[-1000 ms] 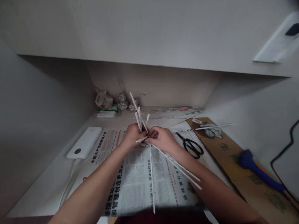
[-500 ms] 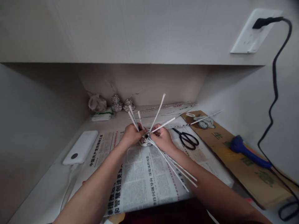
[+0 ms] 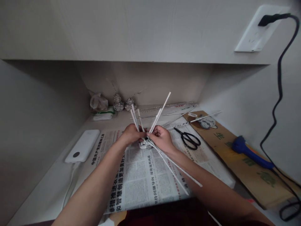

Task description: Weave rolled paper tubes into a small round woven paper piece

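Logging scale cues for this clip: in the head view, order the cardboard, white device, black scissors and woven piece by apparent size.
Largest to smallest:
Cardboard
White device
Black scissors
Woven piece, visible part only

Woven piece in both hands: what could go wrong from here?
A trailing strip along the right forearm could crease or catch if that arm moves. The woven piece is held by the left hand and right hand; a slip by either might loosen it. The scissors lie beside the right hand, so a sideways move could bump them.
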### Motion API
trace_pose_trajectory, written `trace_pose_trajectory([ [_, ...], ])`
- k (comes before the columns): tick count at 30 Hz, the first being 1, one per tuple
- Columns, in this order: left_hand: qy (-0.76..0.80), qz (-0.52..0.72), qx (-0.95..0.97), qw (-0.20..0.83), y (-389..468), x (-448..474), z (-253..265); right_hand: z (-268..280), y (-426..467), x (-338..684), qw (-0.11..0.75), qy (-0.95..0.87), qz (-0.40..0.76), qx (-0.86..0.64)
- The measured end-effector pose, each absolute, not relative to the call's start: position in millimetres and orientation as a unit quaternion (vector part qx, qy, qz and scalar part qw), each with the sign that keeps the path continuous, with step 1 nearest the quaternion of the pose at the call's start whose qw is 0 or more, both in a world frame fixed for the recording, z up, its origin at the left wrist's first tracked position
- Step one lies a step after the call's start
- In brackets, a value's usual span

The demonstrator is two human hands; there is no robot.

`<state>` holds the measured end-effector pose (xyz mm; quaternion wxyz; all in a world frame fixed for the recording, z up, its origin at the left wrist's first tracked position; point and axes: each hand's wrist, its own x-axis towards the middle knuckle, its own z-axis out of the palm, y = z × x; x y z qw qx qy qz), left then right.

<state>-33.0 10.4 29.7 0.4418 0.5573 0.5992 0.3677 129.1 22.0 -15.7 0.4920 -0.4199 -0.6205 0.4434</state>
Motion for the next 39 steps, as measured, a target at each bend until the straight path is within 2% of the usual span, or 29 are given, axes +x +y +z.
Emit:
trace_pose_trajectory([
  [8,0.606,0.363,0.536,0.462,8,-28,32,-9,15,133,0.453,-0.653,0.377,-0.476],
  [14,0.606,0.373,0.518,0.474,5,-21,36,-2,11,141,0.448,-0.719,0.256,-0.466],
  [22,0.601,0.353,0.535,0.477,7,-18,27,-8,22,142,0.472,-0.685,0.321,-0.453],
  [26,0.619,0.33,0.567,0.431,7,-16,26,-11,25,142,0.48,-0.687,0.339,-0.428],
  [34,0.613,0.286,0.704,0.218,0,-12,38,-4,19,145,0.506,-0.666,0.352,-0.421],
  [39,0.591,0.304,0.723,0.191,0,-11,34,-2,19,149,0.524,-0.678,0.319,-0.405],
])
